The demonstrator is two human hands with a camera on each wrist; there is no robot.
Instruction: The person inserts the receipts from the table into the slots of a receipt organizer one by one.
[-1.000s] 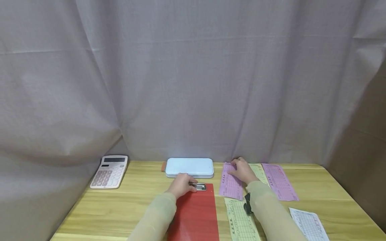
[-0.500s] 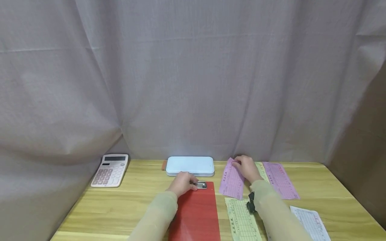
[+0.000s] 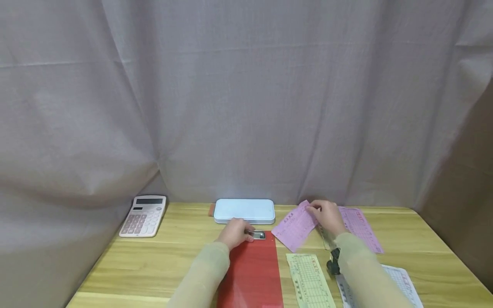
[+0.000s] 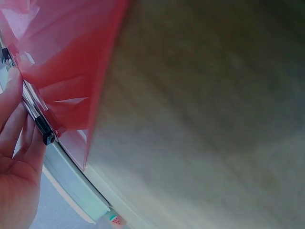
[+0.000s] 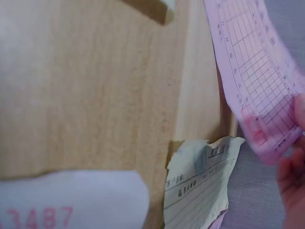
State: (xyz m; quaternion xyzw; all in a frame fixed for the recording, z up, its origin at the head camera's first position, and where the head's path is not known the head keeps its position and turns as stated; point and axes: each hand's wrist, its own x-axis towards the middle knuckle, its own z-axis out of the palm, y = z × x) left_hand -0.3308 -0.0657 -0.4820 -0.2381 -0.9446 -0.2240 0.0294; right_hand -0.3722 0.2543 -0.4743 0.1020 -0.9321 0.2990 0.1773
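My left hand (image 3: 234, 234) grips the metal clip (image 3: 257, 235) at the top of a red clipboard (image 3: 252, 273). In the left wrist view, the thumb lies on one side of the clip (image 4: 45, 129) and the fingers on the other. My right hand (image 3: 328, 216) pinches a printed pink form slip (image 3: 294, 226) by its upper corner, slanted beside the clipboard's top right. The right wrist view shows this slip (image 5: 259, 67) curving up off the table. A yellow-green slip (image 3: 311, 280) lies right of the clipboard. Another pink slip (image 3: 361, 229) is partly behind the right hand.
A white flat case (image 3: 244, 211) stands at the back, just beyond the clipboard. The pale pink calculator (image 3: 143, 217) sits at back left. White slips (image 3: 404, 283) lie around the right forearm, partly covered. A grey curtain (image 3: 246, 107) hangs behind the wooden table (image 3: 161, 265).
The right hand has lifted the pink slip and shifted right, while the slip has turned, its lower end swinging left toward the clipboard. The left hand stays on the clip.
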